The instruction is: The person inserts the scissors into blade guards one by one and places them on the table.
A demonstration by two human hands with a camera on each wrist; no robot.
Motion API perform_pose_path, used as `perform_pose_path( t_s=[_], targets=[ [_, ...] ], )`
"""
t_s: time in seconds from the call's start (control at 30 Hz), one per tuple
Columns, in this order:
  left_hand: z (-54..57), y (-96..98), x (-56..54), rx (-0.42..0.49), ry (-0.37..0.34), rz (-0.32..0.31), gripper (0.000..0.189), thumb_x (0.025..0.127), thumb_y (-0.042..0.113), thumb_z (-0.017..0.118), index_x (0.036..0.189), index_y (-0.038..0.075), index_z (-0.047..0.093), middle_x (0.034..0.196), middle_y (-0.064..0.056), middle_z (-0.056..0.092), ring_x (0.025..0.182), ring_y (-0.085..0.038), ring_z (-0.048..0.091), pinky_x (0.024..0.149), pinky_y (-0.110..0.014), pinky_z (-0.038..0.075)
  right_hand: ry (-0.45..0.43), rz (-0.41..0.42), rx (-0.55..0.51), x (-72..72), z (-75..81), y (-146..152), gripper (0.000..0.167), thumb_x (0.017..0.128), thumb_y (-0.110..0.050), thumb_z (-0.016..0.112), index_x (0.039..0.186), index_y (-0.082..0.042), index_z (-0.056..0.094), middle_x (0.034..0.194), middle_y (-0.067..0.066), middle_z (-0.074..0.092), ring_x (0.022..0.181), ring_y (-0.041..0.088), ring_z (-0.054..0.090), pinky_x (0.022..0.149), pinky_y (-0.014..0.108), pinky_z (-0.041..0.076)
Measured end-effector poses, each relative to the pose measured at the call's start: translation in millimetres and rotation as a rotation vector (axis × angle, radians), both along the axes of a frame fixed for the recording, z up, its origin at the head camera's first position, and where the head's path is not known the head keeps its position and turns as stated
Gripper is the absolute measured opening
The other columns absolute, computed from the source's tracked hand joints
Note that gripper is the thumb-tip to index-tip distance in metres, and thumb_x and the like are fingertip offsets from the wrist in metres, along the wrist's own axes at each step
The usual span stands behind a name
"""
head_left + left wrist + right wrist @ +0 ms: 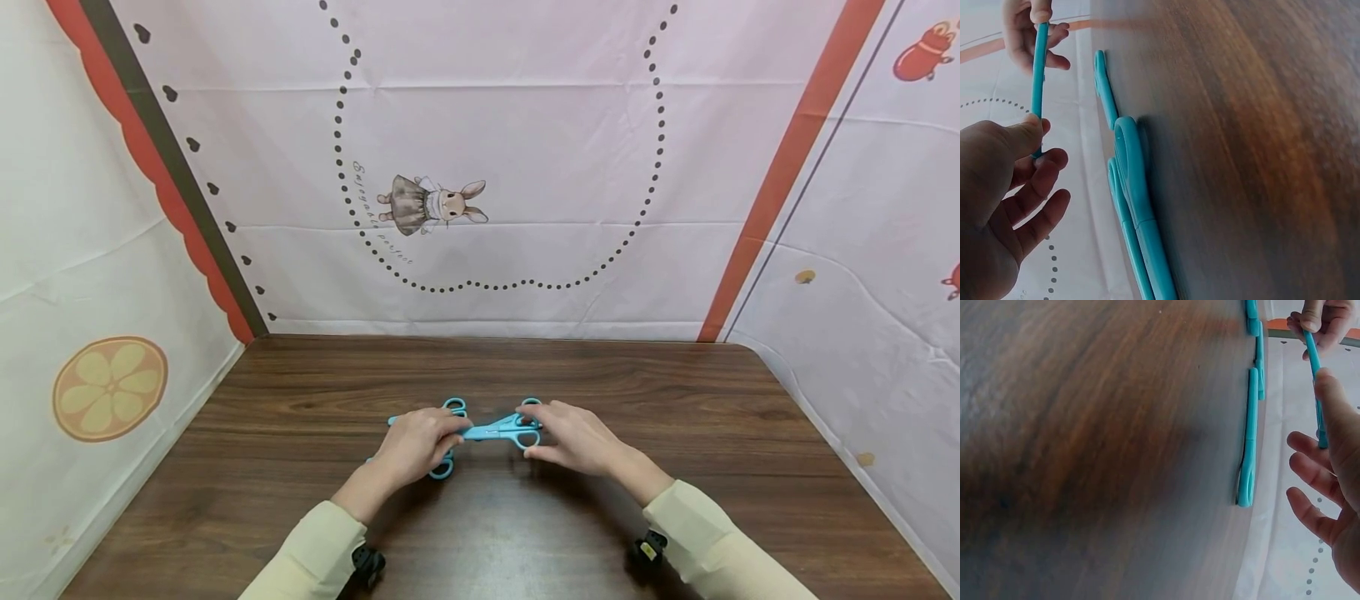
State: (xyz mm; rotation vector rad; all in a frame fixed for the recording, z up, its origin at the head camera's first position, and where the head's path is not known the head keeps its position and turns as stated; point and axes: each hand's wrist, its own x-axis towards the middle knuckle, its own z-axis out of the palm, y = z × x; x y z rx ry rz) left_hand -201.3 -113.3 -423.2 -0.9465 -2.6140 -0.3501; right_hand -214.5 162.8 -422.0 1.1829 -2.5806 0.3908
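Observation:
A pair of light-blue scissors (491, 432) is held flat above the table between both hands, its blades together. My left hand (416, 442) pinches the blade end between thumb and fingers. At the handle end, my right hand (581, 437) grips the finger loops with its thumb and fingers. Edge-on, the held scissors (1039, 75) span from one hand to the other in the left wrist view. Two more light-blue scissors (441, 468) lie on the table under and beside the left hand, partly hidden by it. Another pair of scissors (1247, 444) lies on the table below the right hand.
The brown wood-grain table (487, 533) runs back to a white patterned cloth (525, 192) hung behind it. Similar cloth panels stand at the left and right sides. Small black devices (367, 562) are strapped at both wrists.

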Motion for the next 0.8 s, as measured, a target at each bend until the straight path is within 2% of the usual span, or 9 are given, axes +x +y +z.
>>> perform_pose_path(
  t_s=[0.13,0.27,0.53,0.8],
  targets=[
    [-0.1,0.4,0.1,-0.018,0.012,-0.011,0.021,0.084,0.025,0.067,0.105,0.024,0.068,0.088,0.012,0.064,0.075,-0.008,0.060,0.058,-0.023,0.046,-0.016,0.000,0.004,0.3,0.5,0.6,0.057,0.078,-0.040,0.071,0.127,-0.016,0.052,0.101,-0.003,0.064,0.068,0.003,0.045,0.052,0.017,0.035],
    [1.2,1.3,0.0,-0.022,-0.005,-0.014,0.021,0.084,0.025,0.067,0.105,0.024,0.069,0.085,0.012,0.063,0.071,-0.007,0.057,0.055,-0.021,0.043,-0.019,0.002,0.000,-0.3,-0.6,1.5,0.058,0.079,-0.038,0.071,0.127,-0.015,0.051,0.103,-0.003,0.064,0.070,0.004,0.047,0.053,0.018,0.037],
    [6.1,2.7,-2.2,-0.016,-0.014,-0.017,0.021,0.083,0.026,0.068,0.104,0.025,0.069,0.086,0.012,0.065,0.066,-0.006,0.056,0.050,-0.020,0.040,-0.021,-0.007,-0.020,0.7,2.0,4.1,0.059,0.078,-0.041,0.071,0.128,-0.014,0.053,0.106,-0.004,0.064,0.075,0.004,0.051,0.056,0.020,0.041],
    [7.0,4.5,-2.6,-0.011,-0.067,-0.033,0.022,0.084,0.026,0.067,0.105,0.024,0.069,0.081,0.013,0.064,0.063,-0.001,0.053,0.050,-0.017,0.039,-0.074,-0.021,-0.024,1.4,4.4,8.7,0.062,0.077,-0.043,0.071,0.127,-0.013,0.053,0.095,-0.004,0.060,0.072,0.005,0.051,0.054,0.018,0.039]
  ],
)
